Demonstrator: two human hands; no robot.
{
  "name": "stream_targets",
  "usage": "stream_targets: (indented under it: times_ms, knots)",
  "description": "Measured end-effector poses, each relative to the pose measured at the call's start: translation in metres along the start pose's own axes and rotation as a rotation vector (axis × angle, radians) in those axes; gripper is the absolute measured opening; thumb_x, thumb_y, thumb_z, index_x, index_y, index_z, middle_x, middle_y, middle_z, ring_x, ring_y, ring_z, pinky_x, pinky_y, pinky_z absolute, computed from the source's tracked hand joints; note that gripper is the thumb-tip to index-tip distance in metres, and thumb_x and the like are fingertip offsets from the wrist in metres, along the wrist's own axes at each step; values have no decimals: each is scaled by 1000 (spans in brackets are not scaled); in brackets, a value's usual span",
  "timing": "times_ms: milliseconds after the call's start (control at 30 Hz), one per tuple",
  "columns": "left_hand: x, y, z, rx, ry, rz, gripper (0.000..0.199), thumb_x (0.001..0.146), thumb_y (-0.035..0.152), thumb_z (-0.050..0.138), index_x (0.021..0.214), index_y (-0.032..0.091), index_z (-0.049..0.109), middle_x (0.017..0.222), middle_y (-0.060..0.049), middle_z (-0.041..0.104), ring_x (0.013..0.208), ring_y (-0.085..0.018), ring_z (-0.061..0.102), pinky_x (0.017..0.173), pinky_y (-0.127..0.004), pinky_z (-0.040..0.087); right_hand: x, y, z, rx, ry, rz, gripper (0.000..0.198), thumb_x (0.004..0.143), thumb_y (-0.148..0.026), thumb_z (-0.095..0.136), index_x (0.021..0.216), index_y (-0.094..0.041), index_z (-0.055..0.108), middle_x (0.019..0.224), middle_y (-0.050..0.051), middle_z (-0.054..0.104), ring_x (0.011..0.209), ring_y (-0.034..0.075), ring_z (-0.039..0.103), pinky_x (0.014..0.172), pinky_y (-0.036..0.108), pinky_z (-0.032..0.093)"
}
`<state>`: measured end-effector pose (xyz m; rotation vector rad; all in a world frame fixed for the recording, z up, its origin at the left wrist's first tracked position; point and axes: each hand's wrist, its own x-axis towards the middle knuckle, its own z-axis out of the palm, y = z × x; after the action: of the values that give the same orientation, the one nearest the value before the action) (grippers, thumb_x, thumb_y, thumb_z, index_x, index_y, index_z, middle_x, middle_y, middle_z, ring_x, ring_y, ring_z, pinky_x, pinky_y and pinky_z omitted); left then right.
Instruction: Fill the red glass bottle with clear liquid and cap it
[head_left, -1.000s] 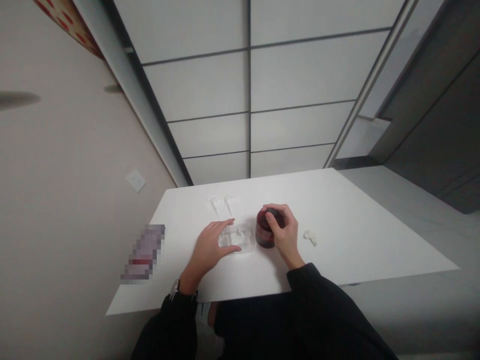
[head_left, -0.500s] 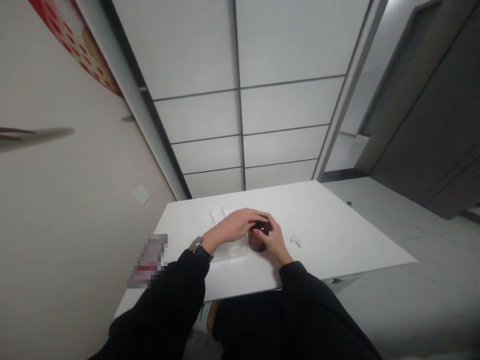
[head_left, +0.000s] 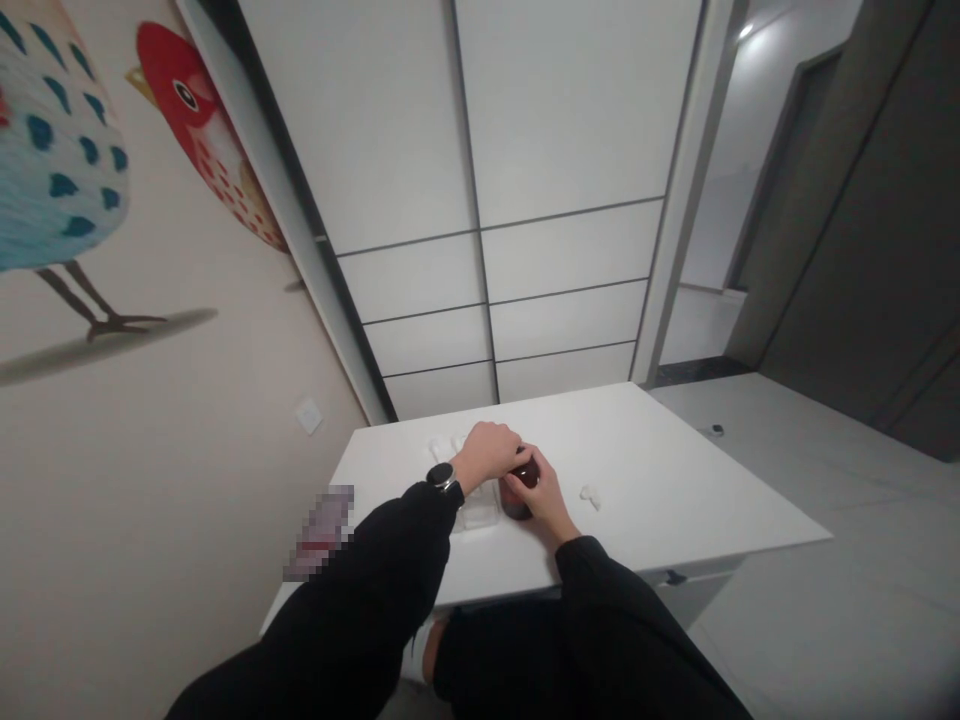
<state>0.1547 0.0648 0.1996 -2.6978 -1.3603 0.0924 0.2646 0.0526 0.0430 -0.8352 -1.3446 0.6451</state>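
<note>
A dark reddish-brown jar (head_left: 516, 506) stands on the white table (head_left: 645, 470) between my two hands. My right hand (head_left: 546, 492) is wrapped round its right side, thumb across the near face. My left hand (head_left: 489, 450), with a watch on its wrist, is closed at the jar's upper left; its fingertips are mostly hidden. A clear plastic box with compartments (head_left: 480, 512) lies just left of the jar, partly covered by my left arm. Behind that arm are small white pieces (head_left: 438, 450) I cannot make out.
A small crumpled white scrap (head_left: 591, 496) lies right of my right hand. A blurred-out flat item (head_left: 321, 532) is at the table's left edge. White panelled doors (head_left: 562, 250) rise behind the table, and a wall with painted birds (head_left: 217, 140) stands on the left.
My left hand has drawn into a tighter grip at the jar's upper left, its wrist turned and arm shifted right. My right hand stays round the jar. The view has tilted up.
</note>
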Motion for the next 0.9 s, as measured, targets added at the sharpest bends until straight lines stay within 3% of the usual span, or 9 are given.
stream_targets:
  times_ms: [133,267,367,433,500,600,667,800,900]
  knots:
    - [0,6,-9,58,-46,-6,58,106,54,47,97,8,81,99,-25,78,99,-37,76,79,-39,51,0,1,-1,4,9,16,47,76,-42,76,118,-23,65,116,11,76,108,30,71,100,48,57]
    - [-8,1,-20,71,-110,-8,58,97,62,61,94,8,80,98,-26,78,98,-39,76,78,-40,51,0,2,-2,2,9,30,47,74,-36,75,118,-23,65,115,10,75,107,30,70,100,47,56]
    - [-12,-6,-26,45,-115,3,43,93,50,73,111,11,76,109,-24,78,101,-39,75,78,-39,51,-1,1,-2,-1,3,36,46,76,-37,74,119,-23,64,115,9,75,107,28,70,101,46,55]
    - [-12,-10,-28,-9,-115,69,36,91,35,76,123,20,72,117,-16,78,105,-33,74,79,-35,51,-1,1,-2,-9,7,41,46,77,-41,75,119,-23,64,115,8,75,106,28,69,101,46,55]
    - [-10,-13,-28,-70,-126,138,32,90,26,74,122,25,71,111,-9,79,101,-27,74,78,-30,49,-1,0,-2,-17,7,43,44,78,-44,76,115,-23,64,111,7,75,102,27,69,98,45,56]
    - [-4,-18,-29,-133,-102,144,23,96,33,68,114,20,72,93,-8,77,87,-24,71,73,-30,47,0,-2,-2,-20,1,42,43,79,-44,75,115,-23,64,110,7,74,101,27,69,97,44,56]
    - [3,-23,-32,-184,-49,118,30,102,42,60,115,18,72,89,-8,75,83,-23,69,73,-30,46,0,-4,-2,-22,2,43,44,79,-42,75,117,-23,64,115,9,74,106,29,69,101,46,55]
    - [24,-39,-31,-326,28,95,30,100,36,61,123,18,68,94,-4,75,85,-19,67,78,-27,47,0,-7,-5,-38,-1,56,46,78,-39,75,120,-24,64,123,10,73,114,30,68,105,47,54]
    - [47,-53,-11,-381,4,74,34,92,26,69,124,15,67,105,-6,77,88,-17,69,78,-26,49,-1,-10,-7,-72,-7,71,47,79,-38,75,122,-24,63,123,10,73,113,30,69,104,46,55]
